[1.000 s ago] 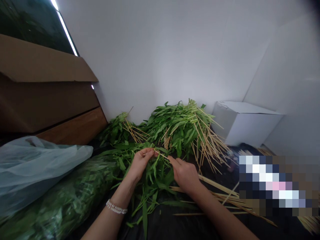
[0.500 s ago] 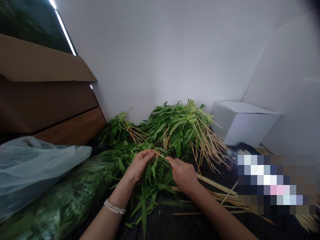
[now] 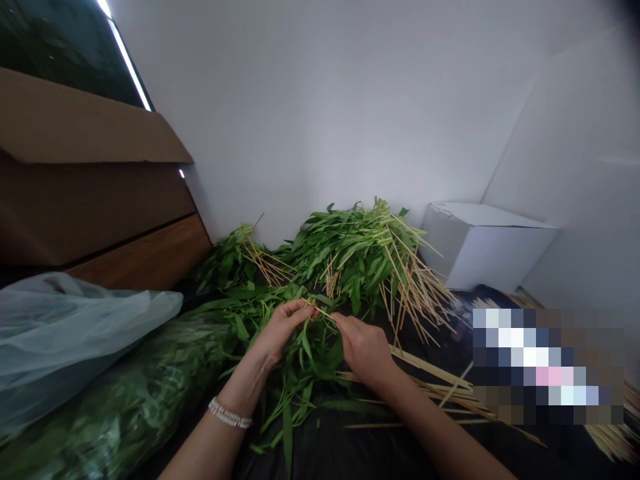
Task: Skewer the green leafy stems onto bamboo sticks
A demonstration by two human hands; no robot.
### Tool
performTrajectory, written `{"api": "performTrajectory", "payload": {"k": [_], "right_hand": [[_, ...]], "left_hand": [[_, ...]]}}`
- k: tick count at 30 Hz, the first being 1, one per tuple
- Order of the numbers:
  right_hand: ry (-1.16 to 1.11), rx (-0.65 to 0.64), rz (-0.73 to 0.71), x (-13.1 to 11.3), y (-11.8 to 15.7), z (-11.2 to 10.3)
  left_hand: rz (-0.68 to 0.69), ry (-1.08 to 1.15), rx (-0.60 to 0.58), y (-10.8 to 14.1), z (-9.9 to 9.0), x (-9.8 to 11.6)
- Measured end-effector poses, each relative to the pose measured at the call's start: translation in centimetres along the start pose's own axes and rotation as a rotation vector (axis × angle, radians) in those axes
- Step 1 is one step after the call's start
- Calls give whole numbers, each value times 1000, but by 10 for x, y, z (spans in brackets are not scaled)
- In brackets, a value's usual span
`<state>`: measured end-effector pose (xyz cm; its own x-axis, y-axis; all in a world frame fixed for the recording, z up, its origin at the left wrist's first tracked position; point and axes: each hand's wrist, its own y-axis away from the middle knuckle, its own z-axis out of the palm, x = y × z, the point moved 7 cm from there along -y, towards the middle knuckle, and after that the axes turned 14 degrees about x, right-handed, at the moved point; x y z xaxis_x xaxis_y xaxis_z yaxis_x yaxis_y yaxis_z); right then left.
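Note:
At the centre, my left hand (image 3: 290, 321) pinches the green stems at one end of a thin wooden stick (image 3: 324, 311). The fingers of my right hand (image 3: 366, 343) are closed round the stick's other end. Loose leafy greens (image 3: 300, 390) hang and lie below and between both hands. Behind them rests a large pile of greens (image 3: 345, 243) with many sticks (image 3: 420, 287) poking out to the right. A smaller bunch with sticks (image 3: 233, 257) is to its left. More loose sticks (image 3: 450, 393) lie beneath my right forearm.
A clear bag of greens (image 3: 130, 393) and a whitish plastic bag (image 3: 75, 333) lie at left, below a cardboard box (image 3: 90, 200). A white box (image 3: 500, 250) stands at back right against the wall. Black sheeting (image 3: 360, 453) covers the surface.
My right hand has shifted very slightly left, towards my left hand. The stick stays between both hands, and the piles have not moved.

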<state>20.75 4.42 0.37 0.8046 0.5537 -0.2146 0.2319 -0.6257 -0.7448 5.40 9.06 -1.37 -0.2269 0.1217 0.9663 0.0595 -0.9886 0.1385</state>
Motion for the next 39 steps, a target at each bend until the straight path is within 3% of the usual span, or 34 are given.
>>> {"api": "performTrajectory", "payload": {"k": [5, 11, 17, 21, 30, 39], "right_hand": [[-30, 23, -20, -3, 2, 1], [-12, 41, -27, -1, 4, 5], [5, 44, 1, 2, 3, 3], [9, 40, 3, 2, 4, 5], [-6, 25, 9, 2, 5, 7], [-34, 20, 28, 3, 5, 10]], "left_hand": [[-16, -69, 21, -3, -4, -5], [103, -187, -38, 3, 7, -2], [50, 85, 77, -6, -5, 1], [52, 119, 119, -12, -10, -3], [-45, 81, 24, -1, 10, -20], [95, -72, 39, 4, 16, -14]]}}
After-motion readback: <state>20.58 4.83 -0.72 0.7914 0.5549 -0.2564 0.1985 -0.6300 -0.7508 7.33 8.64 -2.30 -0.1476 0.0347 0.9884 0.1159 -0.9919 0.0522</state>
